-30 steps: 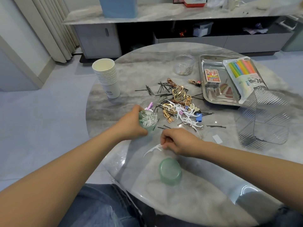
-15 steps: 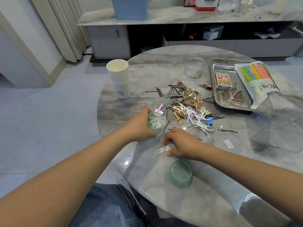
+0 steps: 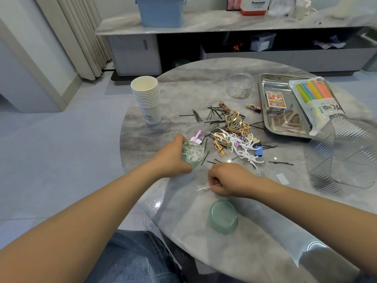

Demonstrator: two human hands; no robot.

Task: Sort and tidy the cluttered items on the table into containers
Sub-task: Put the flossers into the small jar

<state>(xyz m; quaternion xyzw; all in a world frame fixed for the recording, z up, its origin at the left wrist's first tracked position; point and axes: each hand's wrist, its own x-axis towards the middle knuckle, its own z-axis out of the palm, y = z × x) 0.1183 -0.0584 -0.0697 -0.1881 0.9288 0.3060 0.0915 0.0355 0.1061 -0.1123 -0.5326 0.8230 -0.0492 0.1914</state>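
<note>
Head view. My left hand wraps its grip around a small green jar that stands tilted on the round marble surface; white plastic pieces fill the jar. My right hand, knuckles up and fingers curled, pinches a thin white pick that lies low on the surface just nearer me than the jar. The jar's green lid rests by itself near my right wrist. Beyond both hands, the clutter pile: black hairpins, gold and white hair ornaments, paper clips, a blue clip. A stack of paper cups stands at the left of the pile. A clear round jar holding paper clips sits at the far side. At the right, a steel tray carries a card box and a packet of coloured straws; a ribbed clear bin lies on its side beside it
</note>
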